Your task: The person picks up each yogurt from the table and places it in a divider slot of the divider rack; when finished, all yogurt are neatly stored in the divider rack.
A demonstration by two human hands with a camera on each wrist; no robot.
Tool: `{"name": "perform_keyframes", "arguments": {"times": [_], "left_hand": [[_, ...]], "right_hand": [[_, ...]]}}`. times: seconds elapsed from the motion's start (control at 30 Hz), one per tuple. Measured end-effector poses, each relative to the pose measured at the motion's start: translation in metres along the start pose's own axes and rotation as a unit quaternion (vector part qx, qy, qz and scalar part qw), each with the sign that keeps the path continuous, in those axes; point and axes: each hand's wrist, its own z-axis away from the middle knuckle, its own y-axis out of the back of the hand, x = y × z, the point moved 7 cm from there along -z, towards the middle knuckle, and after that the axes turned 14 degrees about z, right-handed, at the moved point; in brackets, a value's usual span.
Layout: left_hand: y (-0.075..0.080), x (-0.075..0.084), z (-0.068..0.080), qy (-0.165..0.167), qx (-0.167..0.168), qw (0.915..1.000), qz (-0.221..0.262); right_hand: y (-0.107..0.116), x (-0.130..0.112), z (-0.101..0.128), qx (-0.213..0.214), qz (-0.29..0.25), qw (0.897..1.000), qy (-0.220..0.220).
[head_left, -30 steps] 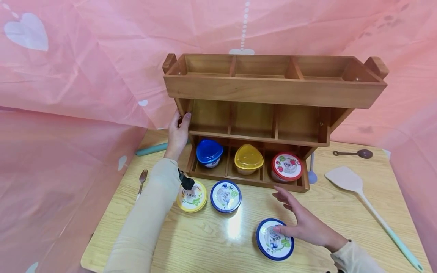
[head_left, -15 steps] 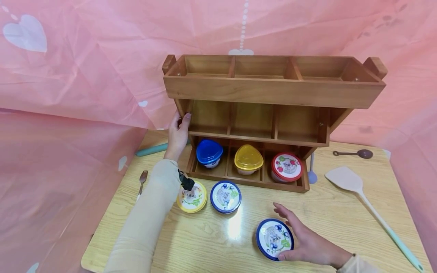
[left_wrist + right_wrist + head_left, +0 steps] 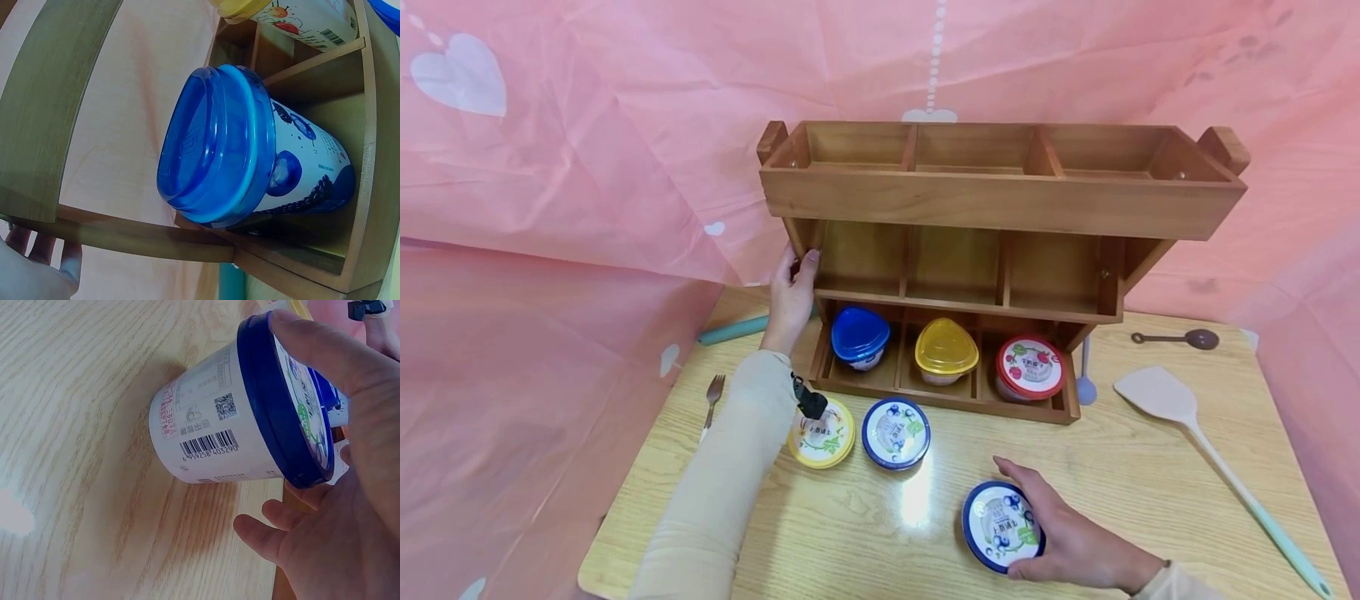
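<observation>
My left hand point(image 3: 792, 300) grips the left side post of a three-tier wooden rack point(image 3: 1000, 200); in the left wrist view its fingers point(image 3: 69, 262) show at the wood. My right hand point(image 3: 1063, 537) is at the right side of a round tub with a blue-rimmed blueberry lid point(image 3: 996, 521). In the right wrist view the thumb lies at the lid's rim, while the other fingers point(image 3: 259, 537) are spread loosely beside the white wall of the tub point(image 3: 206, 419). The tub stands on the table.
The bottom tier holds a blue-lidded cup point(image 3: 859, 335), a yellow-lidded cup point(image 3: 946, 346) and a red-lidded tub point(image 3: 1032, 367). Before it stand a yellow-rimmed tub point(image 3: 823, 437) and another blueberry tub point(image 3: 896, 432). A fork point(image 3: 713, 396) lies left; a spatula point(image 3: 1165, 400) and brown spoon point(image 3: 1198, 337) lie right.
My right hand has moved down from above the blueberry tub to its right side, thumb now at the near edge. The left hand keeps its grip on the rack.
</observation>
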Motion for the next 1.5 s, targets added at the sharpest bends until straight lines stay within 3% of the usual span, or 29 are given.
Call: {"name": "perform_keyframes", "arguments": {"times": [0.5,0.7,1.0,1.3,1.5], "left_hand": [[0.0,0.001,0.001,0.004,0.0,1.0,0.0],[-0.001,0.001,0.001,0.003,0.002,1.0,-0.001],[0.0,0.001,0.001,0.0,0.001,1.0,-0.006],[0.0,0.0,0.001,-0.001,0.003,1.0,-0.001],[0.0,0.0,0.0,0.003,0.003,1.0,0.001]], "right_hand": [[-0.011,0.008,-0.002,-0.077,-0.007,0.995,-0.063],[-0.013,0.01,-0.002,-0.079,0.0,0.995,-0.063],[-0.007,0.007,-0.004,-0.024,0.041,0.998,-0.04],[-0.007,0.009,-0.011,-0.018,0.055,0.996,-0.061],[0.0,0.002,-0.019,0.054,0.067,0.995,-0.043]]}}
